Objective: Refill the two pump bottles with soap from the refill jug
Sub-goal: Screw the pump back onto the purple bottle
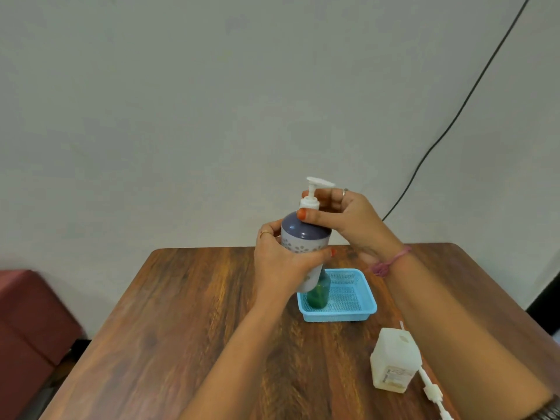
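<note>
I hold a white pump bottle with a dark grey-blue top and flower print (304,234) lifted above the table. My left hand (280,265) wraps its body. My right hand (342,215) grips the white pump collar (309,203) at the neck, and the pump head points right. A second bottle with green liquid (318,294) stands in the blue basket (351,310), partly hidden behind the held bottle. The translucent white refill jug (394,359) stands on the table at the right, under my right forearm.
A loose white pump with its tube (431,391) lies on the wooden table (181,328) beside the jug. A black cable (454,116) runs down the wall at the right. A dark red seat (27,313) stands left of the table.
</note>
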A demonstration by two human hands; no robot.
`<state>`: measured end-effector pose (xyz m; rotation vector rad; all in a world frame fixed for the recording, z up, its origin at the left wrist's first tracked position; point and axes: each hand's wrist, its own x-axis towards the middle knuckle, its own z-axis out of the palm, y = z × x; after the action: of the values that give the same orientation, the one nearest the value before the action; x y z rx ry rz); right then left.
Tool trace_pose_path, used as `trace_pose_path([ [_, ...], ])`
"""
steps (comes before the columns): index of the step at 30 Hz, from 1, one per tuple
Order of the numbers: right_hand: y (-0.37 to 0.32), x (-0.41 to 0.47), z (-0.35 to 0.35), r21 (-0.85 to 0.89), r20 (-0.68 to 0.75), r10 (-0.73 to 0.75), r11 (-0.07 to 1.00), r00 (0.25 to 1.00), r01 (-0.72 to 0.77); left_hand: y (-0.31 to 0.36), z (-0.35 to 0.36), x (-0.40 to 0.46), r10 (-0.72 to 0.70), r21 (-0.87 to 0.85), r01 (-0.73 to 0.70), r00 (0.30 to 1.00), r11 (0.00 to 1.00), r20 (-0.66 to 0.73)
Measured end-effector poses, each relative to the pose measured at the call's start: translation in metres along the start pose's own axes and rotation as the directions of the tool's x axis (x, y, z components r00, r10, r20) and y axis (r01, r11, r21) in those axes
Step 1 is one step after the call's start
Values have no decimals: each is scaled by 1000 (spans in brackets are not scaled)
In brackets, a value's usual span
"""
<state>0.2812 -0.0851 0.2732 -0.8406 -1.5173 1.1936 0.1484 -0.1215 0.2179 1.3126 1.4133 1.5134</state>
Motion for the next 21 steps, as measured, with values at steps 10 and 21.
trace_pose_path([
  [10, 3, 0, -3, 92, -27, -27, 995, 999, 30, 2, 1, -3, 26, 35, -26, 1000, 999, 7],
  [21, 3, -6, -3, 127, -26, 22, 992, 999, -18, 1, 4, -8, 17, 39, -18, 1000, 999, 12],
])
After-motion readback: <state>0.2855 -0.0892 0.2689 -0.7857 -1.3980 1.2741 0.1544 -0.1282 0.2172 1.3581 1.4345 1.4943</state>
